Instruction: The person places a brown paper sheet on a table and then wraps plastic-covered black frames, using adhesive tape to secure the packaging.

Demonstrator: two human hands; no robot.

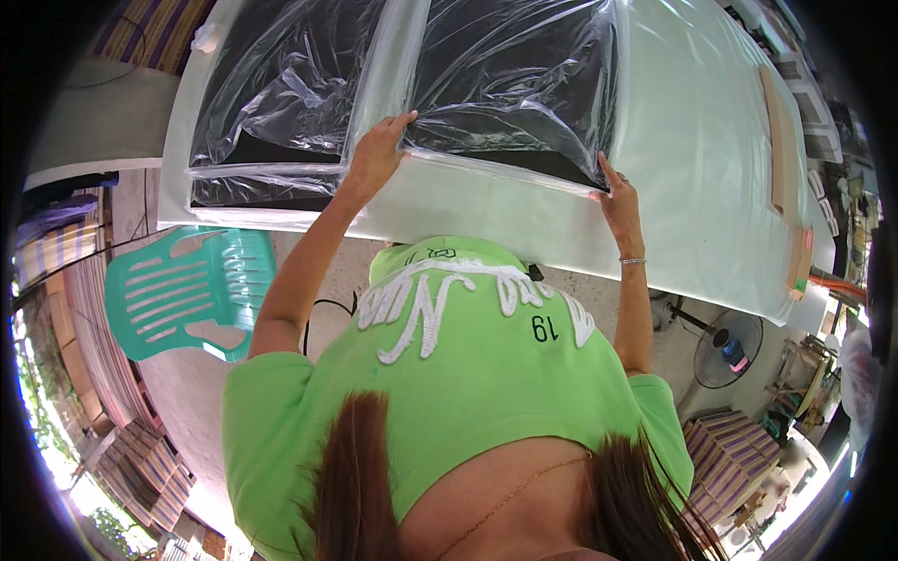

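Observation:
A clear plastic sheet (524, 117) lies wrinkled over a flat black panel on a pale table (486, 192). My left hand (377, 157) is closed at the sheet's near left corner, thumb and forefinger pinching its edge. At the near right corner, my right hand (618, 204) grips the same sheet between its fingers, a bracelet on that wrist. The near edge of the plastic runs between the two hands, with a strip of black showing under it. Left of my left hand, a second black panel (257, 150) also has loose clear film over it.
A green plastic chair (192, 290) stands left of me, close to the table. To the right, below the table edge, is a fan (728, 348). A long brown cardboard strip (778, 140) lies along the table's right side. Striped cloth (734, 458) covers something at lower right.

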